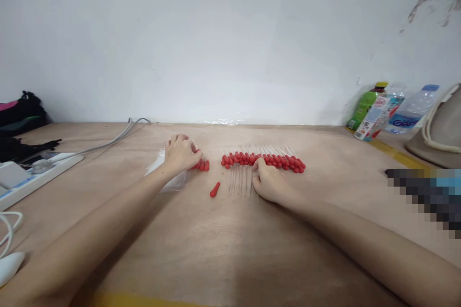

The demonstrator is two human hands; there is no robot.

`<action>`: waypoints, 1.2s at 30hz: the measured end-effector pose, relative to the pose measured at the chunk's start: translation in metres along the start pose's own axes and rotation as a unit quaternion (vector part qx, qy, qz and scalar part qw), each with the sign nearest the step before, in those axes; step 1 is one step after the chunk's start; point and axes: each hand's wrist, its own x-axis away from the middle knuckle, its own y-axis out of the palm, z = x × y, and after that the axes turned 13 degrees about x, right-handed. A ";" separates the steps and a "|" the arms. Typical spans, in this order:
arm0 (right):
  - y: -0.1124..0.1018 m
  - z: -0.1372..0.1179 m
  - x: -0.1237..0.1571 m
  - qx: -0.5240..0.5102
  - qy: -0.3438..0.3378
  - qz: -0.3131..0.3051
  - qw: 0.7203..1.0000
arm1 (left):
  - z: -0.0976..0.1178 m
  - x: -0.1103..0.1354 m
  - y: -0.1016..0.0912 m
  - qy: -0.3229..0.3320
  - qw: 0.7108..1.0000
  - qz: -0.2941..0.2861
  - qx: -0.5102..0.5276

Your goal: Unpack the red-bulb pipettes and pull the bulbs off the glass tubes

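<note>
My left hand (180, 154) is bent over a small group of red rubber bulbs (206, 166), its fingers and thumb closed on one of them. Under that hand lies a clear plastic bag (176, 183). A single red bulb (215, 189) rests alone between my hands. My right hand (268, 180) is pinched at the front of a row of droppers (248, 158) with red bulbs and thin clear tubes. It appears to grip one dropper, whose tube end shows below the fingers; the rest is hidden. Several tubes point toward me, left of this hand.
A white power strip (43, 172) with a grey cable (111, 141) lies on the left. Bottles (367, 105) and a beige bag (442, 124) stand at the back right. A dark, blurred object (425, 196) is at the right edge. The wall (230, 48) bounds the table behind.
</note>
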 end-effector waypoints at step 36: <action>0.009 0.004 0.012 -0.074 -0.037 0.125 0.989 | -0.017 0.008 -0.007 0.098 0.994 -0.040 -0.031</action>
